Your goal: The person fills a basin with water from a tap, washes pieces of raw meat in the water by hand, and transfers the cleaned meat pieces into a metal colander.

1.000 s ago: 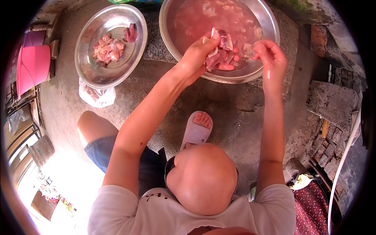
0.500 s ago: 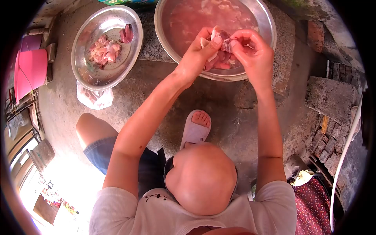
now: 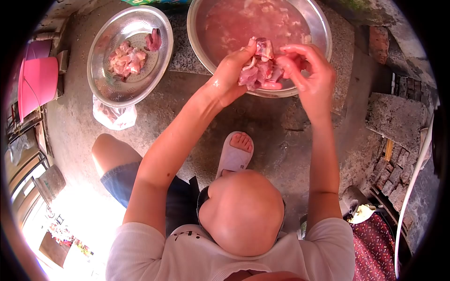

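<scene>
Several pieces of raw meat (image 3: pixel 253 75), pink and dark red with pale fatty strips, are gathered in my left hand (image 3: pixel 228 75), whose fingers are closed round them with the thumb on top. My right hand (image 3: pixel 310 72) is beside the meat, fingers curled and thumb close against it; whether a bit is pinched there is hidden. Both hands are over the near rim of a large metal basin (image 3: pixel 322 28) holding reddish, cloudy water with pale scraps. To the left stands a perforated metal colander (image 3: pixel 101 82) with a pile of cut meat (image 3: pixel 127 60) and one darker piece (image 3: pixel 153 40).
A plastic bag (image 3: pixel 115 117) lies below the colander. The basin rests on a stone slab (image 3: pixel 344 70). A pink bucket (image 3: pixel 38 86) is at far left. Bricks (image 3: pixel 396 171) and a white hose (image 3: pixel 415 173) are at right. My sandalled foot (image 3: pixel 236 152) is on the floor.
The meat in my left hand has come down slightly, and more pieces show in it. My right hand has shifted a little right and down, its fingers less tight against the meat.
</scene>
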The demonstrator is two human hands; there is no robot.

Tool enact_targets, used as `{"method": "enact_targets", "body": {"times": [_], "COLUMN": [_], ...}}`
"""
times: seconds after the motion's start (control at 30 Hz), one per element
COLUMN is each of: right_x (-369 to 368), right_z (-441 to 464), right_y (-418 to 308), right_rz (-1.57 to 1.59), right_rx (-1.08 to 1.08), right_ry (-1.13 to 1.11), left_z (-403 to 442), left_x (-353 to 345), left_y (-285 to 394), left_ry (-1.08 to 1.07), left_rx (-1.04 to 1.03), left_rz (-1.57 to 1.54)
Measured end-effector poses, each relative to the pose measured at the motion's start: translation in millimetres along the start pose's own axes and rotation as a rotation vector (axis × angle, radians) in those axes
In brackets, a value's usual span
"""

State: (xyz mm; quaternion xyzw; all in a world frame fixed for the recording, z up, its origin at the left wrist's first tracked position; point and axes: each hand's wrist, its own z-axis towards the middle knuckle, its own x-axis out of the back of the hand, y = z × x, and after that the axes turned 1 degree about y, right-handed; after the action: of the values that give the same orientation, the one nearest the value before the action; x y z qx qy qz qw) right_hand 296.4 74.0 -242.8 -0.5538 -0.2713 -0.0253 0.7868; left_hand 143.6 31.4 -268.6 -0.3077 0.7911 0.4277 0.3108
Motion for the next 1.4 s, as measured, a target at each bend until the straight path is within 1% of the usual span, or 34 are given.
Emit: {"method": "enact_targets", "body": {"times": [0.07,0.1,0.13,0.17,0.23,0.27,0.37,0.4,0.53,0.63,0.73,0.83,0.93,1.03,1.07,1.13,1.23,1.27,1.37,1.4], "right_x": [-4.1,-5.0,-8.9,-8.5,-6.9,-5.5,-1.6,0.3,12.7,18.1,12.1,-9.6,-31.5,-4.8,6.9,11.8,1.0,-1.7,-4.2,-5.5], "right_z": [1.3,1.7,2.5,2.8,3.0,2.5,4.7,6.6,9.8,12.9,22.0,20.2,5.8,30.6,27.4,25.9,14.5,13.1,12.1,13.1], "right_y": [-10.7,-14.2,-5.6,-4.8,-4.2,-4.1,7.1,5.3,11.3,25.6,58.9,124.8,158.6,102.2,77.8,13.4,-4.0,-7.2,-10.9,-8.0], "right_rz": [-0.14,-0.211,-0.211,-0.166,-0.075,0.165,0.342,0.397,0.417,0.245,-0.701,-1.292,-1.123,-1.068,-0.873,-0.381,-0.398,-0.433,-0.518,-0.533], "right_rx": [0.126,0.189,0.25,0.179,0.041,-0.135,-0.221,-0.193,-0.284,-0.361,-0.156,-0.024,0.175,-0.167,0.112,-0.06,0.413,0.418,0.437,0.445], "right_ry": [-0.009,-0.014,0.023,0.037,0.065,0.064,0.067,0.103,0.185,0.166,-0.022,-0.175,-0.217,-0.325,-0.11,-0.045,-0.028,-0.04,-0.076,-0.089], "left_z": [2.4,4.0,5.7,6.3,3.2,2.0,-0.6,1.1,5.4,5.9,10.2,13.7,12.7,10.0,12.2,14.0,12.1,14.3,10.3,9.9], "left_x": [1.7,3.7,5.8,6.6,7.1,6.9,6.4,9.1,15.0,19.7,28.6,28.8,24.2,23.5,25.0,28.6,27.7,29.0,26.8,26.3], "left_y": [-3.8,-5.7,-7.2,-7.8,-1.3,1.0,-2.0,-4.6,-6.2,-5.0,-8.7,-7.9,-3.9,0.1,1.7,-1.0,-1.9,-3.6,-6.1,-5.6], "left_ry": [0.058,0.051,0.045,0.039,-0.137,-0.226,-0.266,-0.289,-0.351,-0.367,-0.408,-0.414,-0.357,-0.349,-0.355,-0.36,-0.363,-0.515,-0.306,-0.326], "left_rx": [-0.006,0.0,0.005,0.009,0.095,0.139,0.199,0.197,0.222,0.185,0.121,0.057,0.029,0.017,0.0,-0.016,0.006,-0.02,0.043,0.056], "left_rz": [-0.033,-0.015,0.002,0.019,-0.052,-0.088,-0.218,-0.296,-0.494,-0.566,-0.644,-0.666,-0.654,-0.624,-0.607,-0.582,-0.615,-0.628,-0.528,-0.554]}}
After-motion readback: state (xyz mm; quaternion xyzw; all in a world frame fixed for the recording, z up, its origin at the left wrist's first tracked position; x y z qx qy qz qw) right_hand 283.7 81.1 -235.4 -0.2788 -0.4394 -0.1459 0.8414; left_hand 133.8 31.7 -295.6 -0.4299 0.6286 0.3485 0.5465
